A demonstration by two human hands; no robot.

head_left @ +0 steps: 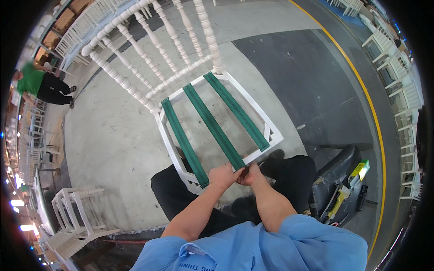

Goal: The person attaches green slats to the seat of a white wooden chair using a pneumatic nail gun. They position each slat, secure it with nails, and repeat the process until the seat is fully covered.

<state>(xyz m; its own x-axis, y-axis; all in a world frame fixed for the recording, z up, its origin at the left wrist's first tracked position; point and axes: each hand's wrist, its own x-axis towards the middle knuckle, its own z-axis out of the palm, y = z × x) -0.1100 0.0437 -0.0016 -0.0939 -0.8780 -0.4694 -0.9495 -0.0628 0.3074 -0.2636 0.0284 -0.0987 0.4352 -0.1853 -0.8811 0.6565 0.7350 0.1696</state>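
A white wooden chair frame [168, 135] with a spindle back stands in front of me on the concrete floor. Three green webbing straps run across its open seat from back to front. My left hand [223, 175] and my right hand [251, 174] meet at the front rail, both pinching the near end of the middle green strap [212, 125]. The left strap [183, 141] and the right strap [237, 111] lie stretched to either side, untouched. My knees in black trousers sit under the front rail.
A black bin [337, 169] at my right holds a yellow-and-black tool [337, 201] and a green-yellow box [359, 169]. More white chair frames [74, 217] stand at lower left and along the right wall. A person in green [38, 83] works far left.
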